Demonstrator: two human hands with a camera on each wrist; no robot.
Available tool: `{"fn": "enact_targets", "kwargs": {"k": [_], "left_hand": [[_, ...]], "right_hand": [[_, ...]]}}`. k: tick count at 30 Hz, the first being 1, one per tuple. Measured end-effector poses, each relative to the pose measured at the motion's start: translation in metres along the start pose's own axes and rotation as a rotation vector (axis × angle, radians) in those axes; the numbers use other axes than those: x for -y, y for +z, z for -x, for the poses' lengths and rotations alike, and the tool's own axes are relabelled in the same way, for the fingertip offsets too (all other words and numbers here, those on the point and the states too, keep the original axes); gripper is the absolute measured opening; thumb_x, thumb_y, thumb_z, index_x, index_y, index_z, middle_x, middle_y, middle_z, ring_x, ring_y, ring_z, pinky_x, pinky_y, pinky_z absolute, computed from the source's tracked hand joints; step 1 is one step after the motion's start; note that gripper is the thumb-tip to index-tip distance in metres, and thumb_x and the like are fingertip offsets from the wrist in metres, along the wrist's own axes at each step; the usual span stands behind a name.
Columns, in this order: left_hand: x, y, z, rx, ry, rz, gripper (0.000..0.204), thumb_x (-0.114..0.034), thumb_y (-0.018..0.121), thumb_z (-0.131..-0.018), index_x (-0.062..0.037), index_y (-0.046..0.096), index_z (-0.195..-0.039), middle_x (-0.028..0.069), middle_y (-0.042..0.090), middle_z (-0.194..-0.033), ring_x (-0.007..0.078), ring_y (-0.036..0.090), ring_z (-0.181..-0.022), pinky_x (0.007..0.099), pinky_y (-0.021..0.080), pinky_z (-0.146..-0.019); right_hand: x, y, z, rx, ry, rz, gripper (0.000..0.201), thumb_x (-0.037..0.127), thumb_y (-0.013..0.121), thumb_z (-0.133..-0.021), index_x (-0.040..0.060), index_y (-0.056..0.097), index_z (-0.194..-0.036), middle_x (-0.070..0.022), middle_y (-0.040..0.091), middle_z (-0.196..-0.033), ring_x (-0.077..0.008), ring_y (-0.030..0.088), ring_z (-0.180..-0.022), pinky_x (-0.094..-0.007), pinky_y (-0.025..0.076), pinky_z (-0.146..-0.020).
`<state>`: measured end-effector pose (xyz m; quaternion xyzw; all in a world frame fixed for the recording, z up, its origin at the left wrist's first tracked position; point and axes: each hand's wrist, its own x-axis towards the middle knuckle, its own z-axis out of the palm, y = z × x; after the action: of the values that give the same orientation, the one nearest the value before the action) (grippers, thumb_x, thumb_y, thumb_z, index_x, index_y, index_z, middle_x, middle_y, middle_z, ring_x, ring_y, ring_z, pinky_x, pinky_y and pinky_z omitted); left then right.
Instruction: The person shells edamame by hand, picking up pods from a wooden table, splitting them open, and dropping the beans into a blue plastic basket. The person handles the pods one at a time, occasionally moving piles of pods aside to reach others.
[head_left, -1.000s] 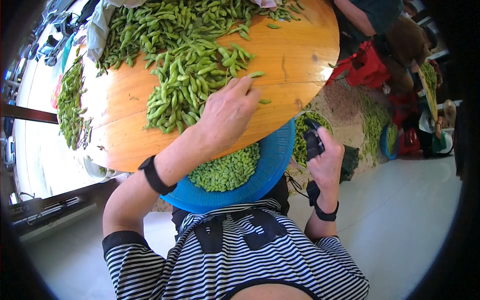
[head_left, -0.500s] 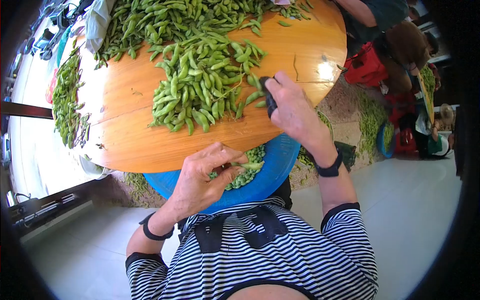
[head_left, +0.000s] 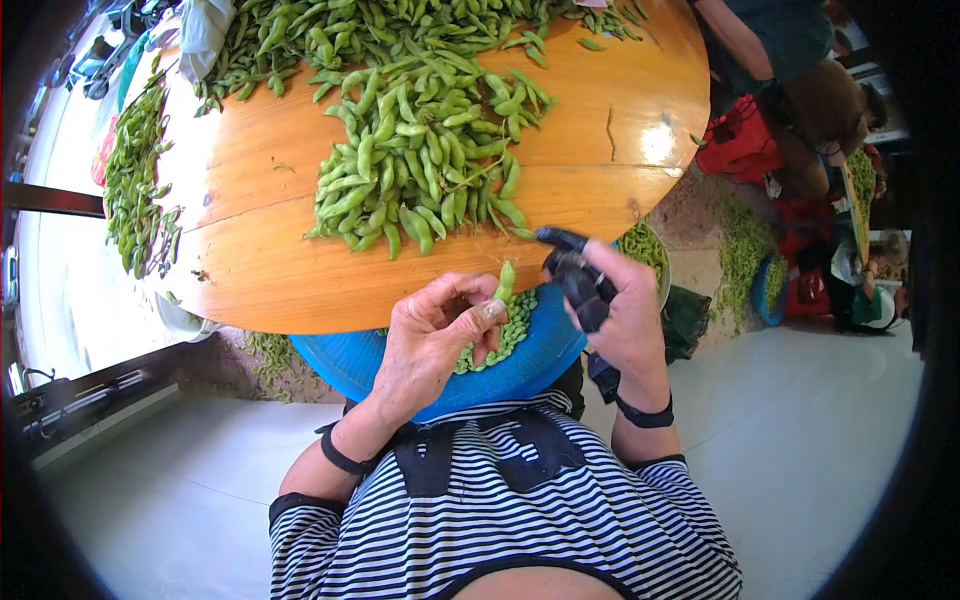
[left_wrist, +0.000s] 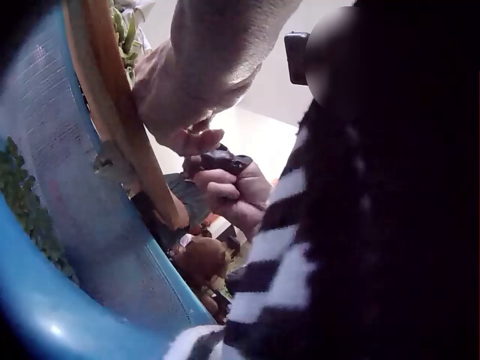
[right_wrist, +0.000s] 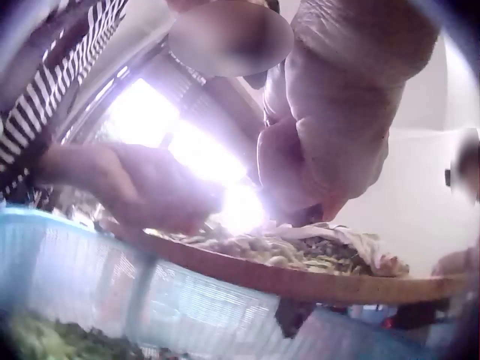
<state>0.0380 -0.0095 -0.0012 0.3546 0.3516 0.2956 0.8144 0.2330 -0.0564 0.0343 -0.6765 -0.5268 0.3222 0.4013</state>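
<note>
My left hand [head_left: 425, 335] pinches one green soybean pod [head_left: 507, 282] upright between thumb and fingers, over the blue basket [head_left: 555, 325]. Shelled green beans [head_left: 515, 330] lie in that basket, partly covered by the hand. To the right, close to the pod, is my right hand [head_left: 625, 310], black coverings on some of its digits. In the left wrist view the fingers [left_wrist: 221, 191] of the right hand are curled, and nothing shows in them. A heap of pods [head_left: 430, 170] lies on the wooden table [head_left: 260, 270] just beyond both hands.
A bigger pile of pods [head_left: 350, 40] covers the far side of the table, with more pods [head_left: 135, 190] along its left edge. A container of pods [head_left: 645, 250] stands below the right edge. Another person [head_left: 770, 40] is at the upper right, near a red stool [head_left: 740, 145].
The left hand went from the heap back over the basket with a pod, now turned upright. The right hand reached to the heap's right edge, then came back beside the left hand.
</note>
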Motion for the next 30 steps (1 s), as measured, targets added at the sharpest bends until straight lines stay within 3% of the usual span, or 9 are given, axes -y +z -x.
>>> {"fn": "enact_targets", "kwargs": {"k": [1,2,6,11,17,21,23,26,30], "left_hand": [[0.002,0.000,-0.001,0.022,0.009,0.018,0.014,-0.007,0.063,-0.094,0.0011,0.063,-0.105,0.0039,0.063,-0.078,0.0070,0.056,-0.061,0.0204,0.045,-0.053],[0.004,0.001,-0.002,0.046,0.018,0.037,0.013,-0.007,0.064,-0.094,0.0012,0.062,-0.103,0.0041,0.063,-0.077,0.0071,0.056,-0.061,0.0201,0.045,-0.052],[0.009,0.005,-0.003,0.056,0.071,-0.033,0.010,-0.006,0.065,-0.093,0.0011,0.062,-0.100,0.0036,0.063,-0.077,0.0065,0.055,-0.060,0.0203,0.045,-0.052],[0.012,0.011,0.001,-0.036,0.164,-0.232,0.009,-0.003,0.067,-0.091,0.0022,0.062,-0.097,0.0026,0.064,-0.077,0.0061,0.057,-0.064,0.0203,0.047,-0.056],[0.013,0.010,0.002,-0.088,0.274,-0.519,0.010,-0.001,0.070,-0.088,0.0035,0.063,-0.092,0.0051,0.066,-0.078,0.0071,0.059,-0.062,0.0207,0.048,-0.054],[0.016,0.007,0.001,-0.059,0.325,-0.475,0.009,-0.002,0.070,-0.087,0.0022,0.063,-0.092,0.0074,0.066,-0.077,0.0084,0.060,-0.059,0.0220,0.047,-0.050],[0.014,-0.002,0.000,0.084,0.009,0.000,0.007,-0.005,0.068,-0.090,-0.0004,0.063,-0.089,0.0095,0.066,-0.076,0.0118,0.059,-0.056,0.0233,0.044,-0.045],[0.011,-0.007,0.000,0.290,-0.204,0.382,0.010,-0.010,0.064,-0.093,-0.0017,0.060,-0.089,0.0114,0.066,-0.076,0.0149,0.057,-0.052,0.0241,0.039,-0.041],[0.013,0.000,-0.002,0.238,-0.223,0.376,0.012,-0.011,0.065,-0.093,-0.0011,0.058,-0.093,0.0114,0.066,-0.077,0.0146,0.056,-0.054,0.0245,0.041,-0.043]], "right_hand": [[0.001,-0.003,0.007,0.161,0.194,-0.196,0.028,-0.003,0.062,-0.084,0.0002,0.067,-0.111,-0.0039,0.057,-0.076,-0.0081,0.051,-0.065,-0.0235,0.042,-0.059],[0.003,-0.001,0.011,0.192,0.224,-0.341,0.034,-0.003,0.062,-0.083,0.0014,0.066,-0.116,0.0020,0.054,-0.077,-0.0021,0.046,-0.068,-0.0197,0.039,-0.059],[-0.006,0.000,0.020,0.239,0.222,-0.432,0.032,-0.002,0.061,-0.081,0.0020,0.067,-0.112,0.0042,0.053,-0.073,-0.0019,0.046,-0.064,-0.0188,0.037,-0.056],[-0.010,0.002,0.020,0.298,0.272,-0.515,0.009,-0.002,0.062,-0.080,0.0032,0.062,-0.087,0.0060,0.050,-0.065,-0.0008,0.046,-0.058,-0.0201,0.034,-0.050],[-0.008,0.008,0.018,0.253,0.217,-0.448,0.003,0.000,0.061,-0.083,0.0029,0.060,-0.084,0.0052,0.050,-0.064,-0.0014,0.045,-0.056,-0.0201,0.034,-0.049],[-0.019,0.012,0.022,0.276,0.195,-0.528,0.007,0.001,0.059,-0.086,0.0019,0.063,-0.091,0.0049,0.051,-0.064,-0.0018,0.045,-0.055,-0.0197,0.034,-0.048],[-0.020,0.014,0.025,0.292,0.180,-0.696,0.020,0.013,0.060,-0.094,-0.0051,0.061,-0.102,0.0028,0.048,-0.061,-0.0024,0.039,-0.049,-0.0190,0.031,-0.045],[-0.020,0.012,0.028,0.335,0.295,-1.052,0.025,0.016,0.061,-0.094,-0.0058,0.061,-0.104,0.0028,0.047,-0.062,-0.0022,0.037,-0.048,-0.0194,0.029,-0.044],[-0.020,0.010,0.027,0.325,0.316,-1.023,0.021,0.012,0.058,-0.093,-0.0048,0.061,-0.106,0.0029,0.049,-0.064,-0.0022,0.039,-0.049,-0.0193,0.031,-0.045]]}}
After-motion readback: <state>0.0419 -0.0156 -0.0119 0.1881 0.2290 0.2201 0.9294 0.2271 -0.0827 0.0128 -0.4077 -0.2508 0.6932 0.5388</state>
